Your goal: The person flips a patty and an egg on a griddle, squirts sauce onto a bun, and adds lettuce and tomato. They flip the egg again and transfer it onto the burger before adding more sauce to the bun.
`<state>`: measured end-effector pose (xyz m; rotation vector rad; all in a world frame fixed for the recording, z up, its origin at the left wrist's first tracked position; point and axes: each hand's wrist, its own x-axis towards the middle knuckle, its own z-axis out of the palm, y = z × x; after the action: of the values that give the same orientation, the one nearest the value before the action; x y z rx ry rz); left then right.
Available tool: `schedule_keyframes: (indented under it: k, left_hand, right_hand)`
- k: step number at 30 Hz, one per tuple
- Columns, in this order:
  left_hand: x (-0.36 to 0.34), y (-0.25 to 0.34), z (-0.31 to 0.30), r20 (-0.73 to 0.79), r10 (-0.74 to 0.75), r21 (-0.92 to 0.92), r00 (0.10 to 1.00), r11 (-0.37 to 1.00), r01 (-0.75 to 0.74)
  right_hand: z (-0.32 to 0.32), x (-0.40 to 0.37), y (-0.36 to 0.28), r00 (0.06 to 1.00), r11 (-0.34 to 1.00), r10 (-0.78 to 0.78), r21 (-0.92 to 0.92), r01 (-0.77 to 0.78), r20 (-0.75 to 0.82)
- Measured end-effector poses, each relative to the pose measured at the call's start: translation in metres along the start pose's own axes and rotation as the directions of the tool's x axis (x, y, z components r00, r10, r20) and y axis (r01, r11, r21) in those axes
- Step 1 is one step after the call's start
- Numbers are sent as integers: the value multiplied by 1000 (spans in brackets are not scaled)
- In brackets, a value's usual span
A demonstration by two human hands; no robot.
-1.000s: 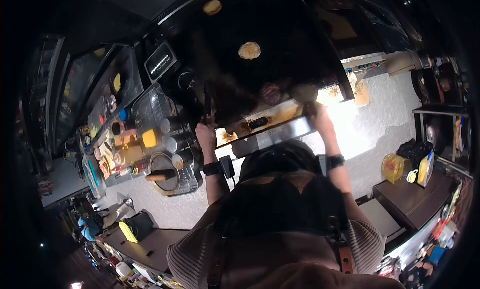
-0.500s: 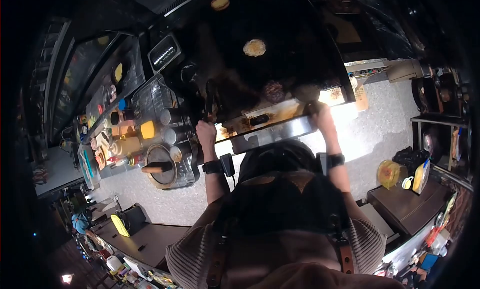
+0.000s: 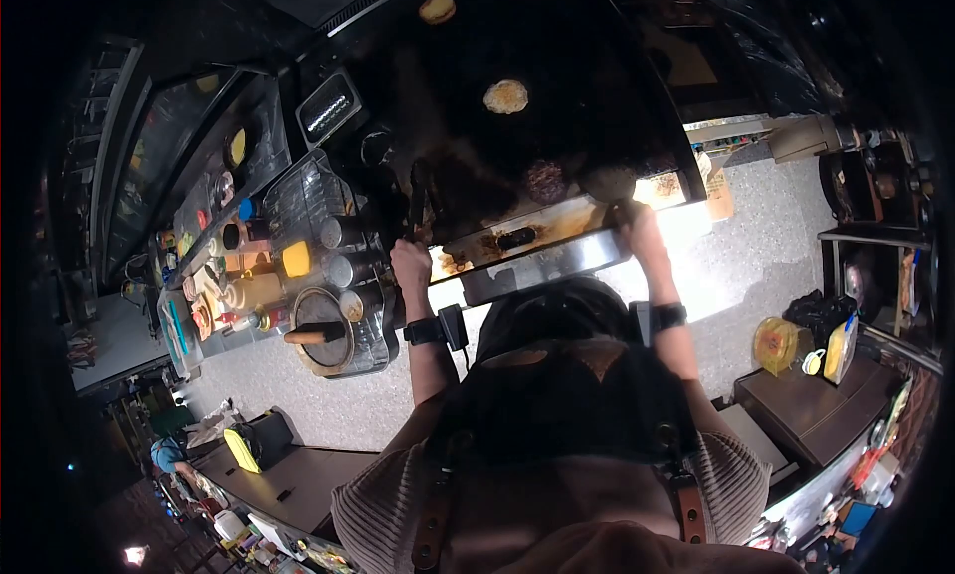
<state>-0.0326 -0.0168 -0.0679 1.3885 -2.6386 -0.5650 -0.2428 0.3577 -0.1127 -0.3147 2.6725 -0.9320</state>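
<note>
My left hand (image 3: 412, 263) is closed at the griddle's front left corner, around a dark long tool (image 3: 419, 191) that lies over the griddle. Its kind is hard to make out in the dimness. My right hand (image 3: 645, 236) grips the handle of a spatula (image 3: 609, 183), its broad blade low over the griddle's front right. Just left of that blade sits a browned meat patty (image 3: 545, 181). Farther back on the dark griddle (image 3: 587, 47) are a pale golden round (image 3: 505, 96) and a bun half (image 3: 438, 9).
Left of the griddle stands a wire rack (image 3: 308, 196) with metal cups (image 3: 344, 230), sauce bottles (image 3: 254, 291) and a round lid (image 3: 323, 331) with a wooden handle. A metal box (image 3: 328, 106) rests on the griddle's left edge. Brown cabinets (image 3: 816, 405) stand behind me.
The spatula blade is seen more clearly and brightly now, as if tilted slightly. Both hands stay nearly in place, and the food has not moved.
</note>
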Motion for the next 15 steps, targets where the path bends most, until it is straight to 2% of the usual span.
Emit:
schedule_keyframes:
  k: [4, 7, 10, 12, 15]
  left_hand:
    - [1, -6, 5, -5, 17, -4, 1000, 1000, -17]
    - [1, -8, 8, -30, 36, 11, 999, 999, -35]
    - [0, -2, 7, -32, 34, 15, 999, 999, -34]
    - [3, -4, 11, -30, 48, 20, 998, 999, -47]
    - [9, -6, 17, -124, 132, -27, 983, 990, -136]
  right_hand:
    - [0, -1, -3, 999, 999, -21, 49, 23, -27]
    - [-8, -7, -11, 992, 991, -56, -129, 41, -117]
    - [-20, 6, -17, 999, 982, -38, -183, 43, 33]
    - [-31, 7, -27, 999, 977, 4, -211, 6, 48]
    - [-46, 7, -44, 995, 971, 60, -236, -40, 82]
